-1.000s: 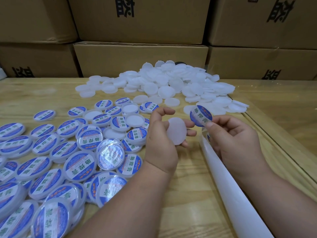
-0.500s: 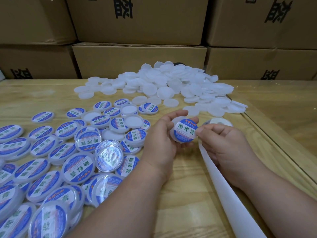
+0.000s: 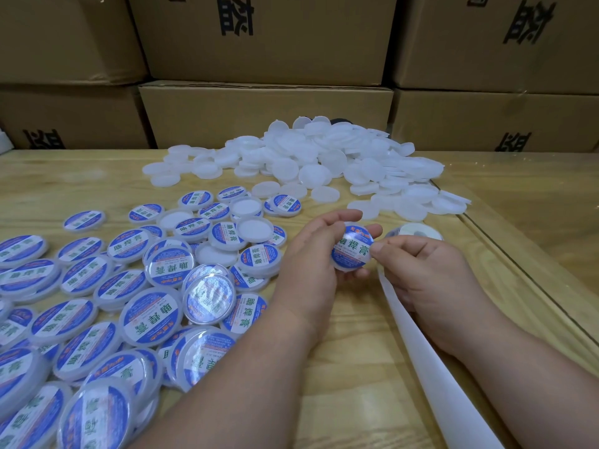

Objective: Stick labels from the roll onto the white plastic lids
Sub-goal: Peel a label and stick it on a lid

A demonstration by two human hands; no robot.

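My left hand (image 3: 311, 264) grips a white plastic lid (image 3: 351, 249) by its rim, tilted toward me above the table. A blue and white label covers the lid's face. My right hand (image 3: 421, 270) has its fingers curled, and its fingertips touch the lid's right edge at the label. The label roll (image 3: 415, 231) lies on the table just behind my right hand, mostly hidden. Its white backing strip (image 3: 431, 361) runs from under that hand toward the bottom right corner.
A heap of bare white lids (image 3: 324, 163) lies at the back centre. Several labelled lids (image 3: 123, 293) are piled across the left of the wooden table (image 3: 356, 384). Stacked cardboard boxes (image 3: 265, 115) wall off the back. A raised table edge (image 3: 518, 267) runs diagonally on the right.
One second ago my right hand held a loose label beside the bare lid. The label now sits on the lid, and my right fingertips rest at its right edge.
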